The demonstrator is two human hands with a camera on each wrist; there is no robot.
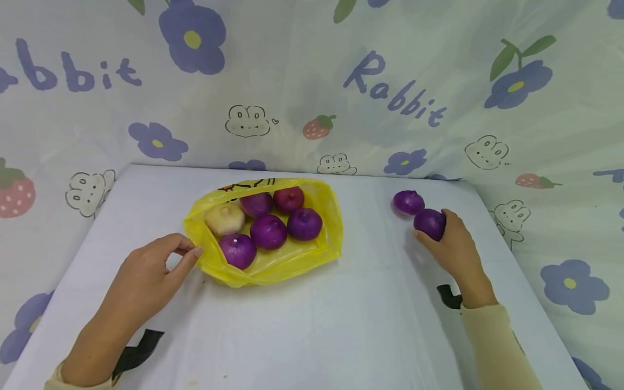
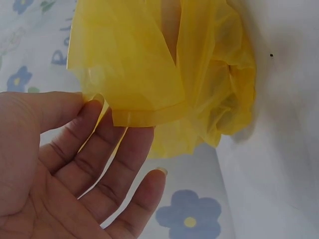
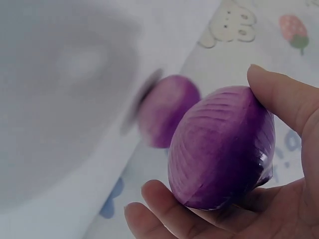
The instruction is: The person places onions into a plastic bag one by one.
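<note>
At the left, my left hand (image 1: 153, 276) pinches the edge of a yellow plastic bag (image 1: 278, 273) between thumb and index finger; the left wrist view shows the pinched bag edge (image 2: 144, 117) up close. The bag lies with its mouth wide, holding several purple onions (image 1: 268, 232) and one pale, cream-coloured onion (image 1: 224, 219). Over on the right, my right hand (image 1: 455, 249) grips a purple onion (image 3: 222, 149) between thumb and fingers. Another purple onion (image 1: 408, 202) rests on the table just behind it.
A white-covered table (image 1: 312, 336) bears everything. Behind and around it hangs a pale curtain (image 1: 292, 65) printed with flowers, rabbits and strawberries. A black strap (image 1: 138, 352) shows by the left wrist, and a second black strap (image 1: 448, 297) by the right wrist.
</note>
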